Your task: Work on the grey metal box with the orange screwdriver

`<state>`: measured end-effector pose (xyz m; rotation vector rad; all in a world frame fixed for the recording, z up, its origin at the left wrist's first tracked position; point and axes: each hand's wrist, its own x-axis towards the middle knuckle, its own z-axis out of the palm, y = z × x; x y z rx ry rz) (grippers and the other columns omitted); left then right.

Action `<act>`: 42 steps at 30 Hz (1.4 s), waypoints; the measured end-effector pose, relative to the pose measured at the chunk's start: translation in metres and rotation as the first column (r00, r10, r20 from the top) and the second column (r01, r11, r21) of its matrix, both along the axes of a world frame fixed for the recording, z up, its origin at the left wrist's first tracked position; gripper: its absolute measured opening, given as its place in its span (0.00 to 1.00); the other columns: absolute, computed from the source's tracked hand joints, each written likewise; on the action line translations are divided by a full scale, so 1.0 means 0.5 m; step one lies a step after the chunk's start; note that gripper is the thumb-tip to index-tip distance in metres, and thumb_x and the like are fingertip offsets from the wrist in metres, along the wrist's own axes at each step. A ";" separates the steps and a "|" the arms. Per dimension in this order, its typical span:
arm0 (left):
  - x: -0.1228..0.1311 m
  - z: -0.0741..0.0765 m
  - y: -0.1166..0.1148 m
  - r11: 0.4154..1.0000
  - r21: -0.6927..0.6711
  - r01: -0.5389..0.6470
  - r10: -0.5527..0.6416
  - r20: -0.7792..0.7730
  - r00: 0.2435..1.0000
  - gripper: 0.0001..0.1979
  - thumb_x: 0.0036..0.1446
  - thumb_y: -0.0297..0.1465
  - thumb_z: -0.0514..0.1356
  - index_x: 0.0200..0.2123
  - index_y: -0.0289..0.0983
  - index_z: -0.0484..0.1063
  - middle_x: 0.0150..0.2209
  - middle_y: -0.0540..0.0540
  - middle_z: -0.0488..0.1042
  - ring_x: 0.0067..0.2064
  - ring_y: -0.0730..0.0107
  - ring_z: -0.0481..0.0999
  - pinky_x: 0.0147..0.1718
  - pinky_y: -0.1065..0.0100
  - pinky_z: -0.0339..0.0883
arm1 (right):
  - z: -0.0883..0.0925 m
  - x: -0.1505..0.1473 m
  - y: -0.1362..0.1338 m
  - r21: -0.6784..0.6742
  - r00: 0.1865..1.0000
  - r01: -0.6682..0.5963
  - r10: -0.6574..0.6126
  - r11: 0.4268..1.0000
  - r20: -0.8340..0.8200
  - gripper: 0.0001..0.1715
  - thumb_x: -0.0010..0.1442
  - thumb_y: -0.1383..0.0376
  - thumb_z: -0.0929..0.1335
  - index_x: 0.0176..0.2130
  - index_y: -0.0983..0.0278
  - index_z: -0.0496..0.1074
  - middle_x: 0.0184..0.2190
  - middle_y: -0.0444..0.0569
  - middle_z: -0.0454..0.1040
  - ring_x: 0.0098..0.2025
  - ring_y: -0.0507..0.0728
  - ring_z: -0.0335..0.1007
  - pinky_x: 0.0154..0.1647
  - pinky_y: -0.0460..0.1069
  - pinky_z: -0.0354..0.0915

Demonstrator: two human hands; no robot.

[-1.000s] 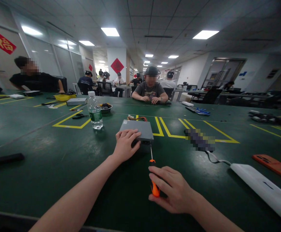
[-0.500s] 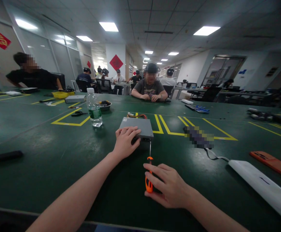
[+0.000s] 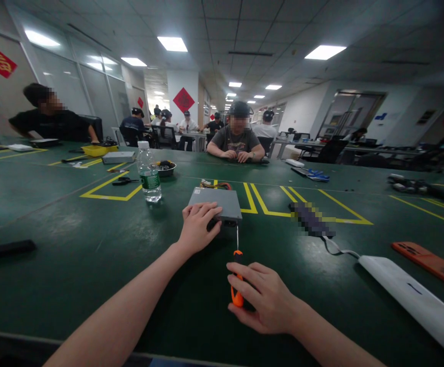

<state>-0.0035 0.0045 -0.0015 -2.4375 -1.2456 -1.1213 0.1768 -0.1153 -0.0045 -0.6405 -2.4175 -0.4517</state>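
Note:
A grey metal computer power supply unit (image 3: 225, 201) lies on the green table, its socket side facing me and its bundle of wires at the back. My left hand (image 3: 201, 224) grips its front left corner, fingers on the top and thumb against the near side. Between the fingers and thumb of my right hand (image 3: 262, 295) is the orange and black handle of a screwdriver (image 3: 238, 295). The thin shaft points away from me, and its tip meets the lower right corner of the unit's near side. Whether the tip sits in a screw is too small to tell.
Left of the unit stands a water bottle (image 3: 150, 176), with a metal bowl (image 3: 167, 169) behind it. To the right lie a white power bank (image 3: 405, 293) with a cable, a blurred dark phone-like object (image 3: 311, 219) and an orange phone (image 3: 428, 262). A person (image 3: 237, 137) sits opposite.
The screwdriver's handle has turned a little in my right hand, its collar now showing differently. My left hand stays on the power supply unit. The view has shifted slightly.

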 end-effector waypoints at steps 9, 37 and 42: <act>-0.001 -0.002 0.002 1.000 0.000 0.007 -0.007 -0.003 1.000 0.15 0.57 0.34 0.56 0.48 0.47 0.68 0.53 0.50 0.70 0.53 0.60 0.64 0.49 0.55 0.48 | -0.006 0.000 0.004 -0.038 0.999 0.041 -0.039 0.998 0.038 0.21 0.62 0.52 0.60 0.41 0.67 0.67 0.40 0.58 0.72 0.38 0.57 0.70 0.34 0.50 0.66; -0.002 0.000 0.001 1.000 -0.010 0.016 -0.016 0.000 1.000 0.15 0.56 0.34 0.56 0.48 0.46 0.67 0.53 0.50 0.69 0.53 0.59 0.64 0.49 0.55 0.49 | -0.023 -0.002 0.013 -0.040 0.998 -0.005 0.007 0.999 0.070 0.14 0.61 0.58 0.63 0.37 0.67 0.67 0.40 0.56 0.73 0.35 0.55 0.70 0.35 0.50 0.66; -0.001 -0.002 0.002 1.000 -0.003 0.017 -0.017 0.001 1.000 0.15 0.56 0.34 0.56 0.48 0.47 0.67 0.53 0.50 0.69 0.53 0.60 0.64 0.49 0.54 0.48 | -0.008 0.000 0.005 -0.156 0.989 0.044 -0.021 0.987 0.146 0.21 0.61 0.57 0.62 0.48 0.68 0.64 0.45 0.57 0.71 0.39 0.57 0.70 0.40 0.52 0.65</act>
